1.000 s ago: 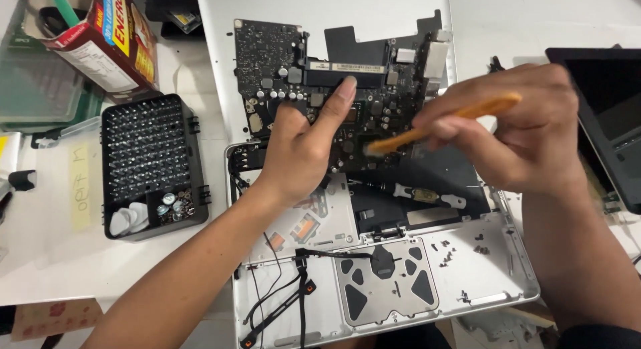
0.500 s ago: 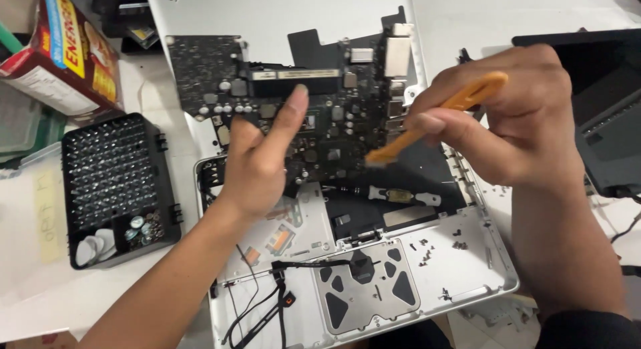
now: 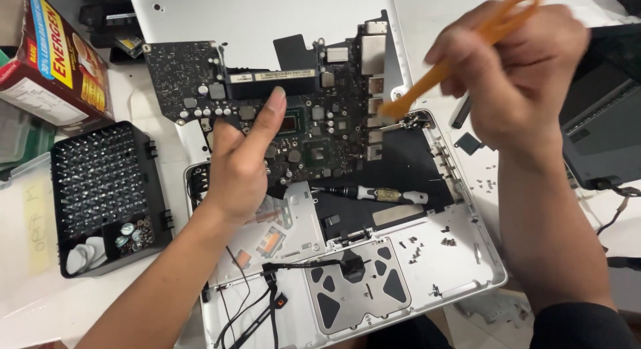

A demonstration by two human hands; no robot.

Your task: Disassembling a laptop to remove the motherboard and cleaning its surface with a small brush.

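A dark laptop logic board (image 3: 314,115) lies tilted over the far part of an opened white laptop case (image 3: 461,269). My left hand (image 3: 244,158) grips the board's near left edge, thumb pressed flat on top. My right hand (image 3: 517,72) holds an orange plastic pry tool (image 3: 434,75); its tip touches the board's right edge by the ports. A small screwdriver (image 3: 374,193) rests inside the case below the board. The trackpad underside (image 3: 354,285) and loose black cables (image 3: 267,302) show at the near end of the case.
A black screwdriver-bit tray (image 3: 100,189) with several screws sits left of the case. A cardboard box (image 3: 53,62) stands at far left. A dark laptop (image 3: 601,128) lies at right. Tiny screws (image 3: 420,245) are scattered inside the case. A white lid (image 3: 267,15) lies behind the board.
The view has shifted and come closer. My left hand has slid to the board's left edge and gripped it. My right hand has risen, keeping the pry tool's tip at the board's right edge.
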